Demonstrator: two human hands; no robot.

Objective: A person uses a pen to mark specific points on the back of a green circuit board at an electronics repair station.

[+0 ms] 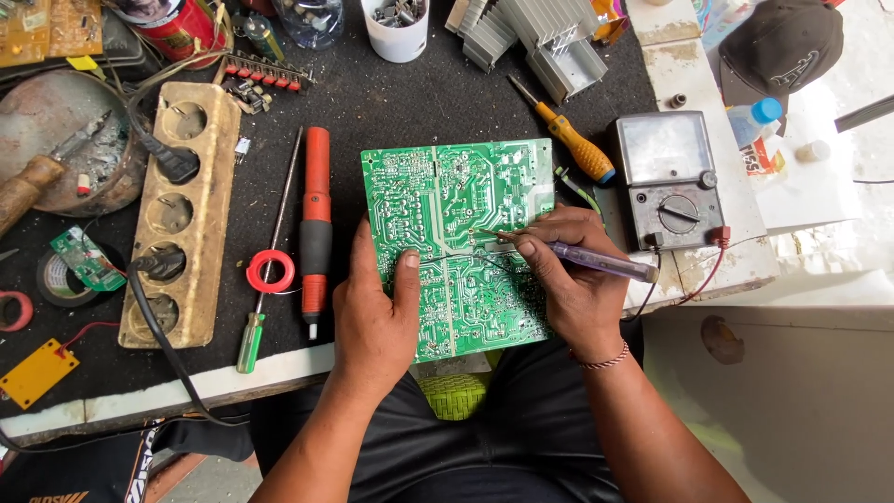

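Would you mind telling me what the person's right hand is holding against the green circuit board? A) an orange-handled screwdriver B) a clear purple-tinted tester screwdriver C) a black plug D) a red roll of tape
B: the right hand grips a clear purple-tinted tester screwdriver with its tip on the green circuit board, while the orange-handled screwdriver lies untouched beyond the board.

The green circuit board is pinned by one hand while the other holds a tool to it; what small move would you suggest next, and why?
Probably slide the tool tip along the trace: the right hand holds it on the circuit board, which the left hand steadies.
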